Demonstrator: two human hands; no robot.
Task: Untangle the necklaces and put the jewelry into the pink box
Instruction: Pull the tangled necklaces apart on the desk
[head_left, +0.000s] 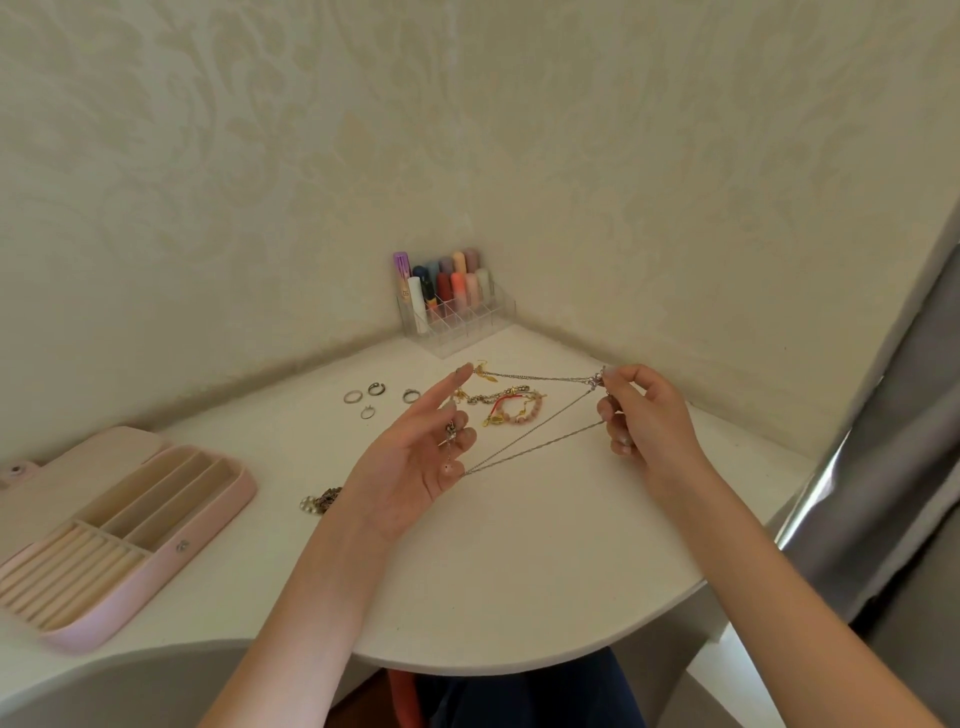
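Note:
Thin silver necklace chains (535, 434) stretch taut above the table between my two hands. My left hand (415, 457) is palm up with fingers spread; the chains loop over its fingertips and a small pendant (450, 433) hangs by the middle fingers. My right hand (641, 415) pinches the chains and a silver clasp or charm (597, 378) between thumb and fingers. The pink box (171, 561) lies open at the left, showing cream compartments and ring rolls. Several silver rings (379, 397), gold earrings (480, 370), and beaded bracelets (511, 405) lie behind my hands.
A clear organiser (454, 325) of lipsticks stands in the back corner. A dark beaded piece (319, 501) lies by my left wrist. The white table (519, 571) has a curved front edge. A grey curtain (893, 415) hangs at the right.

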